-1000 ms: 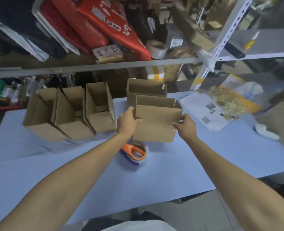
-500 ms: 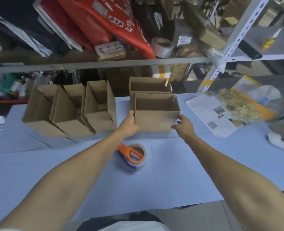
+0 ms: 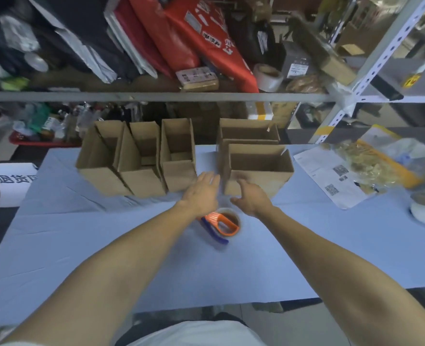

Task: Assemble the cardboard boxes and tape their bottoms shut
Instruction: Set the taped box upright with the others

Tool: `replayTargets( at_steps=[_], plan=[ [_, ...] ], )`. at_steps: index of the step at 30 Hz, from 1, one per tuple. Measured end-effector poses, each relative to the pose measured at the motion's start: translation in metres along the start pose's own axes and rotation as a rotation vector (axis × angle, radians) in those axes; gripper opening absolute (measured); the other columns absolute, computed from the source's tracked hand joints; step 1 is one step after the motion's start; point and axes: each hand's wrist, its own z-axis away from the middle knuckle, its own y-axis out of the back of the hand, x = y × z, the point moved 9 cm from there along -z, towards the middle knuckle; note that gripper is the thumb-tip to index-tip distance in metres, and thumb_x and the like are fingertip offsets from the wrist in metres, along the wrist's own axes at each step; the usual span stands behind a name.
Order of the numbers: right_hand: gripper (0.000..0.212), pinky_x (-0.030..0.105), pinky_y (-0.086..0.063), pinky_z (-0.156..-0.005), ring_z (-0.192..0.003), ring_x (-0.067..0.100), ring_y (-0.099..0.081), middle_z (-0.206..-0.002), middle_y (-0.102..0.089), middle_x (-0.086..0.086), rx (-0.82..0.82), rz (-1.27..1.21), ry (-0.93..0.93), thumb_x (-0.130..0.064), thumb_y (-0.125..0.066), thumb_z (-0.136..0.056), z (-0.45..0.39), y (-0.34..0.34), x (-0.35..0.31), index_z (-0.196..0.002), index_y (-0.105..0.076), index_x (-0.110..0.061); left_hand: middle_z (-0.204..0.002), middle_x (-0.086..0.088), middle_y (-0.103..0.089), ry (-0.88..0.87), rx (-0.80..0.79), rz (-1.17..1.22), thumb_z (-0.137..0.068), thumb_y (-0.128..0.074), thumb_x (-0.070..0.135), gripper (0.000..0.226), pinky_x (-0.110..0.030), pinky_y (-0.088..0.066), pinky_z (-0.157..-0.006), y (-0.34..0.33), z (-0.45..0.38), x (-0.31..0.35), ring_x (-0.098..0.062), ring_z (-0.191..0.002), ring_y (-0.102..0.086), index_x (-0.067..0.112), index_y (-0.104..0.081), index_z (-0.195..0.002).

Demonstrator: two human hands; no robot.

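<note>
Now that the newest box (image 3: 257, 171) is sitting on the table (image 3: 106, 245), both my hands are coming off it, where half a second ago they were clamping its two ends. It is standing open side up, directly in front of another upright box (image 3: 247, 131), right of centre near the far edge. I'm reading this as one more unit finished and parked; whether its bottom is actually taped I can't see from here.

Left of it, three boxes (image 3: 136, 156) are lying in a row with their open ends facing me, packed side to side. That is making five assembled so far. I'm seeing no flat blanks on the table, so the next one is probably coming from outside the view.

Room: metal shelving (image 3: 156, 96) is running behind the table, stuffed with red bags (image 3: 206, 41), dark packages and a white tape roll (image 3: 267, 77). Blue sheet is covering the table, creased on the left. Printed paper (image 3: 331, 176) and a clear plastic bag (image 3: 371, 158) are lying on the right side, apart from the boxes.

My left hand (image 3: 201, 193) is hovering open and flat, fingers spread, just beside the box's near-left corner, holding nothing. My right hand (image 3: 251, 197) is loosely open too, empty, just in front of the box's near wall.

Smallest item: the tape dispenser (image 3: 222, 224), orange handle, is lying between my wrists, partly under the left one. Judging the next move is a short reach.
</note>
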Motion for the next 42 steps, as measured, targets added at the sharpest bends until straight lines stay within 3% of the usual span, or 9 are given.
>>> replayTargets(
  at_steps=[6,11,16,20,24,29,32,37,42],
  plan=[
    [0.064,0.041,-0.038,-0.102,-0.129,0.033,-0.043,-0.144,-0.046,0.014,0.126,0.06,0.243,-0.035,-0.062,-0.09,0.001,-0.006,-0.145,-0.145,-0.038,-0.012,-0.161,-0.013,-0.015,0.116,0.297,-0.12,-0.093,-0.05,0.024,0.064,-0.038,-0.012,-0.12,0.068,0.068,-0.109,-0.028,-0.15,-0.008,0.011,-0.027,-0.151],
    [0.067,0.042,-0.041,-0.101,-0.127,0.035,-0.044,-0.143,-0.045,0.015,0.06,0.074,0.321,-0.035,-0.059,-0.091,-0.005,-0.04,-0.249,-0.148,-0.031,-0.013,-0.161,-0.019,-0.006,0.376,0.251,-0.123,-0.089,-0.055,0.025,0.069,-0.046,-0.02,-0.117,0.094,0.141,-0.245,-0.037,-0.147,-0.006,0.015,-0.026,-0.151],
    [0.067,0.044,-0.037,-0.106,-0.133,0.036,-0.032,-0.144,-0.041,0.014,0.078,0.176,0.371,-0.036,-0.06,-0.088,-0.015,-0.066,-0.326,-0.146,-0.034,-0.014,-0.16,-0.022,0.001,0.482,0.048,-0.032,-0.089,-0.06,0.034,0.079,-0.048,-0.023,-0.113,0.081,0.179,-0.332,-0.041,-0.145,-0.004,0.027,-0.016,-0.154],
    [0.068,0.049,-0.037,-0.104,-0.136,0.036,-0.028,-0.143,-0.042,0.012,0.064,0.26,0.356,-0.036,-0.062,-0.085,-0.032,-0.082,-0.361,-0.145,-0.035,-0.022,-0.156,-0.022,-0.014,0.477,-0.163,0.098,-0.088,-0.059,0.036,0.083,-0.047,-0.032,-0.11,0.06,0.168,-0.351,-0.041,-0.143,-0.015,0.038,-0.007,-0.153],
    [0.067,0.051,-0.033,-0.108,-0.139,0.036,-0.024,-0.149,-0.038,0.012,0.054,0.298,0.312,-0.035,-0.064,-0.085,-0.047,-0.093,-0.372,-0.145,-0.036,-0.025,-0.139,-0.016,-0.041,0.459,-0.17,0.19,-0.088,-0.061,0.031,0.086,-0.051,-0.041,-0.103,0.055,0.147,-0.357,-0.04,-0.133,-0.029,0.033,-0.005,-0.154],
    [0.069,0.048,-0.023,-0.115,-0.145,0.036,-0.015,-0.154,-0.032,0.011,-0.004,0.324,0.293,-0.036,-0.065,-0.086,-0.053,-0.111,-0.368,-0.147,-0.033,-0.027,-0.121,-0.017,-0.052,0.494,-0.111,0.225,-0.091,-0.057,0.023,0.036,-0.043,-0.05,-0.09,0.063,0.137,-0.363,-0.038,-0.111,-0.053,0.014,-0.054,-0.126],
    [0.069,0.047,-0.025,-0.114,-0.144,0.036,-0.019,-0.15,-0.039,0.009,0.004,0.326,0.352,-0.029,-0.066,-0.085,-0.044,-0.118,-0.369,-0.146,-0.033,-0.025,-0.114,-0.017,-0.062,0.53,0.045,0.21,-0.091,-0.058,0.02,0.025,-0.037,-0.049,-0.077,0.074,0.147,-0.365,-0.037,-0.099,-0.06,0.009,-0.065,-0.113],
    [0.052,0.042,-0.029,-0.112,-0.141,0.036,-0.026,-0.137,-0.054,0.008,0.024,0.357,0.397,-0.013,-0.057,-0.091,-0.037,-0.126,-0.379,-0.141,-0.042,-0.018,-0.121,-0.013,-0.055,0.399,0.116,0.249,-0.085,-0.072,0.025,0.047,-0.043,-0.05,-0.087,0.071,0.166,-0.349,-0.032,-0.109,-0.053,0.013,-0.049,-0.124],
    [0.019,0.038,-0.044,-0.086,-0.107,0.031,-0.051,-0.105,-0.068,0.01,0.152,0.385,0.397,-0.007,-0.051,-0.092,-0.043,-0.105,-0.394,-0.103,-0.066,-0.014,-0.141,-0.015,-0.041,0.33,0.098,0.269,-0.09,-0.067,0.023,0.068,-0.044,-0.044,-0.102,0.063,0.179,-0.341,-0.034,-0.127,-0.042,0.023,-0.033,-0.148]
  ],
)
